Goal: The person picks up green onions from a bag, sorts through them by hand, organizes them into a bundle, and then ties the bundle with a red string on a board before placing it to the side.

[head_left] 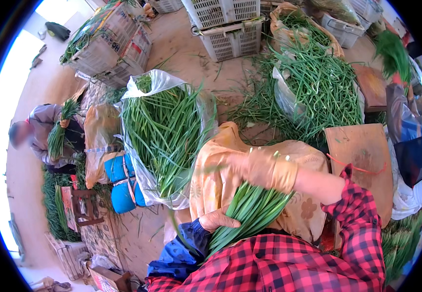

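Against my front, my left hand [219, 219] is closed round a thick bunch of garlic chives [250, 209]. The leaves run down toward my blue left sleeve cover, and the paler ends point up and right. My right hand [259, 168], in a pale glove, passes over the upper end of this bunch. Its fingers are smeared by motion, and a few blurred green strands show beside them. Whether it grips them cannot be made out. Under both hands a tan patterned cloth [215, 160] covers my lap.
A clear plastic bag of loose chives [159, 126] stands ahead left, beside a blue bundle [123, 182]. A larger green heap [318, 87] lies ahead right, near a wooden board [362, 155]. White crates [230, 41] are stacked beyond. At left a person [52, 126] holds another bunch.
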A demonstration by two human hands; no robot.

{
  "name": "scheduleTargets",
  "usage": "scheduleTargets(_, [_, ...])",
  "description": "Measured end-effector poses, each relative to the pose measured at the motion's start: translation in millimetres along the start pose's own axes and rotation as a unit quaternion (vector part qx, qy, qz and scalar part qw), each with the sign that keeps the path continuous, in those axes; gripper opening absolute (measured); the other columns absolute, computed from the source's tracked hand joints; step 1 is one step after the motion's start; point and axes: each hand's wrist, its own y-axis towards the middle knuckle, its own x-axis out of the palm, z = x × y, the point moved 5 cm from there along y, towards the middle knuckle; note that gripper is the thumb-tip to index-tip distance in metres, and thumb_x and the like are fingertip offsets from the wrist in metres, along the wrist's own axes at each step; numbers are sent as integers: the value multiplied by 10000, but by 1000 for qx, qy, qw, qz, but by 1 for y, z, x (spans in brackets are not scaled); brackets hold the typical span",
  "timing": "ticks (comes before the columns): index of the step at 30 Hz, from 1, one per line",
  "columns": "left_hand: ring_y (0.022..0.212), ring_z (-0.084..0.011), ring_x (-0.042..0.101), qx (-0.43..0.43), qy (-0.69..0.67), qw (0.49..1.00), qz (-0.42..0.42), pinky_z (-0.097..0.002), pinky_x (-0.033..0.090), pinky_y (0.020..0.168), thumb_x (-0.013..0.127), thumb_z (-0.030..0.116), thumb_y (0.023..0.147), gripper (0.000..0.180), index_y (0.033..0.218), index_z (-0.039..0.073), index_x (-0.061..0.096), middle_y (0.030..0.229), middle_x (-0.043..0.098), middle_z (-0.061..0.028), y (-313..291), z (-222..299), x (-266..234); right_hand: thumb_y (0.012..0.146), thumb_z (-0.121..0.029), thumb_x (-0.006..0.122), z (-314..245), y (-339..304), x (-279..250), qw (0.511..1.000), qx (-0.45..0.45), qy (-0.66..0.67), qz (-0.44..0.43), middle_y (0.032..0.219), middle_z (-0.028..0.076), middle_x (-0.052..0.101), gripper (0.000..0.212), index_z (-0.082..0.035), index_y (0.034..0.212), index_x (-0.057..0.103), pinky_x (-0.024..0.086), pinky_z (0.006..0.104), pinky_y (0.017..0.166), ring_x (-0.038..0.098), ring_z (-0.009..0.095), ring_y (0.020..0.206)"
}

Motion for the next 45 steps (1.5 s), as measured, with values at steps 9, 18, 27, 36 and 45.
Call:
scheduleTargets(9, [1119,-171,434,39,27,999,10,-297,327,948,671,27,680,724,1304,58,305,1209,473,-68,2,8,0,785,-127,536,-49,-60,-186,856,-24,-339,389,973,102,450,193,-72,969,537,387,286,729,449,202,851])
scheduleTargets(18, [969,-204,548,104,34,983,147,-317,424,861,656,7,693,553,1198,17,431,1088,554,-93,-13,17,4,737,-412,559,-36,-47,-13,836,-82,-489,236,1274,106,398,478,-26,1018,558,166,447,1007,257,242,1240])
scheduleTargets(27, [982,-162,530,109,58,975,183,-287,417,861,655,31,724,572,1232,31,391,1103,546,-69,-12,10,7,687,-274,608,1,-39,-10,887,-8,-418,195,1174,119,494,379,-22,970,586,251,396,962,386,251,1147])
scheduleTargets(36, [1029,-145,477,106,123,974,159,-281,371,901,647,49,741,622,1277,49,331,1144,509,-59,-11,12,17,719,-76,469,-31,-38,-140,658,-77,-631,404,739,147,570,85,-66,698,551,472,351,611,554,308,701])
scheduleTargets(45, [1042,-137,448,142,265,940,159,-273,352,900,660,117,743,672,1300,42,293,1159,481,-60,-4,15,11,688,-209,639,-37,-49,-79,871,-206,-426,129,993,86,556,215,-94,864,591,389,360,827,513,231,965])
